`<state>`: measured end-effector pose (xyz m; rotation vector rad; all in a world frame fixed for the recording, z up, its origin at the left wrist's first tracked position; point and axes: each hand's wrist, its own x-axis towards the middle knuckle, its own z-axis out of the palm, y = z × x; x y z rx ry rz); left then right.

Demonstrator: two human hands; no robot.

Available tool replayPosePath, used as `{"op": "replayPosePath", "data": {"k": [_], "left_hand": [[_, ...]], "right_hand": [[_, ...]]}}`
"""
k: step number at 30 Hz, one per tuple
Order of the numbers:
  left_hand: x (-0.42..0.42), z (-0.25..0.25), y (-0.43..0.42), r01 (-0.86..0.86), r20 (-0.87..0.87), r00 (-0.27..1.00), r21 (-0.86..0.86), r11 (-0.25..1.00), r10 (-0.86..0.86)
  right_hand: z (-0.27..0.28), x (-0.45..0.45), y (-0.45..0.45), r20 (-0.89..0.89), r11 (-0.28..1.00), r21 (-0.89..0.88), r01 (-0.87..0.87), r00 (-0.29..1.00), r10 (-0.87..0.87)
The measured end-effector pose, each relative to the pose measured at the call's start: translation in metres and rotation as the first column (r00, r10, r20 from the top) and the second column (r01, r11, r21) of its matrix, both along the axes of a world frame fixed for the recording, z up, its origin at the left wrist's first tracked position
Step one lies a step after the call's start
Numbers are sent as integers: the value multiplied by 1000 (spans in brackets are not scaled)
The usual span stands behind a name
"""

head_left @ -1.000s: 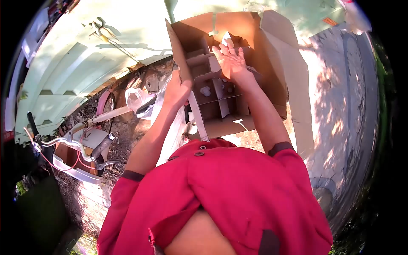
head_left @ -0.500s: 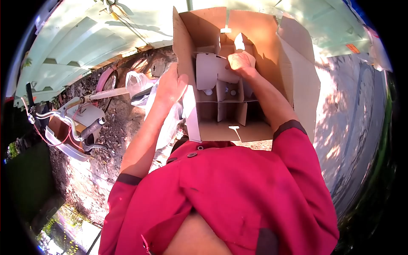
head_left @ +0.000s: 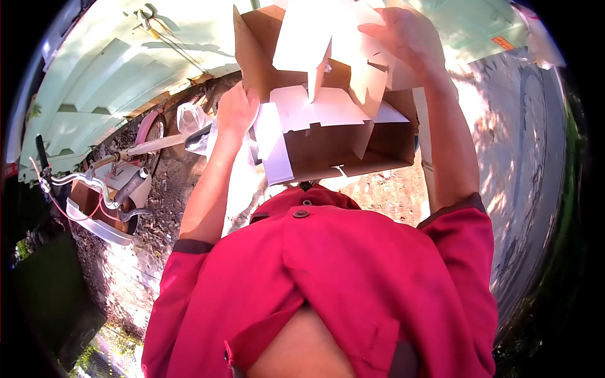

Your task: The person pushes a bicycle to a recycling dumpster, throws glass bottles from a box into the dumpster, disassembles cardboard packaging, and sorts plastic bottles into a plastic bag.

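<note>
An open cardboard box (head_left: 321,169) stands in front of me, brown inside, with a pale outer side on its left. My left hand (head_left: 237,108) is closed on the box's left edge. Above the box, my right hand (head_left: 408,36) grips a cardboard divider (head_left: 304,36), whose interlocking panels are partly out of the box and tilted. Bright sunlight washes out its upper part and blurs where my fingers meet it. Another pale slotted panel (head_left: 321,108) lies lower in the box. The divider hides much of the box's far interior.
Left of me is a bicycle handlebar (head_left: 94,176) with a white-and-brown basket (head_left: 94,217). Clear plastic bags (head_left: 192,120) hang beside the box. Pale green corrugated sheeting (head_left: 126,69) runs behind, and grey pavement (head_left: 513,164) lies to the right.
My right hand has moved up and right, pulling the divider partly out of the box. My left hand has shifted slightly up and left with the box edge. The box has moved upward in view.
</note>
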<state>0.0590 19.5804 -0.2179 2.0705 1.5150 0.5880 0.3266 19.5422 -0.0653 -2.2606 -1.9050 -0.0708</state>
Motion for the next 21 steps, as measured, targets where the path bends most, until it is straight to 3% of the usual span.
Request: {"op": "replayPosePath", "data": {"k": [1,2,4,6,8,10,14,16,17,18,20,21], "left_hand": [[0,1,0,8,6,1000,-14,1000,-8],[-3,1,-1,10,11,1000,-31,999,-10],[-5,0,-2,21,24,1000,-17,1000,-21],[-7,-4,-4,53,16,998,42,998,-53],[-12,-4,-10,79,54,995,65,995,-83],[-15,-1,-17,127,120,983,106,986,-140],[-9,20,-33,112,256,957,109,988,-136],[-5,27,-33,57,197,972,339,939,-130],[-4,39,-34,55,218,967,332,942,-133],[-3,61,-39,55,218,971,198,979,-99],[-2,81,-38,71,220,965,307,949,-143],[0,93,-38,53,204,971,337,940,-128]], "right_hand": [[-4,21,-10,-350,992,113,49,937,-6],[-7,46,-20,-653,972,201,124,756,39],[28,43,-56,-763,843,381,380,644,55],[55,61,-85,-563,678,552,485,817,-125],[63,86,-114,-507,442,791,422,857,90],[77,85,-152,-553,244,818,521,828,87],[89,76,-237,-558,52,830,556,827,71],[82,101,-292,-536,62,844,533,843,42],[78,103,-314,-576,50,817,574,817,19],[75,105,-336,-613,29,790,612,790,5],[64,114,-376,-712,-121,699,705,671,-208],[53,121,-395,-729,-161,684,711,675,-114]]}}
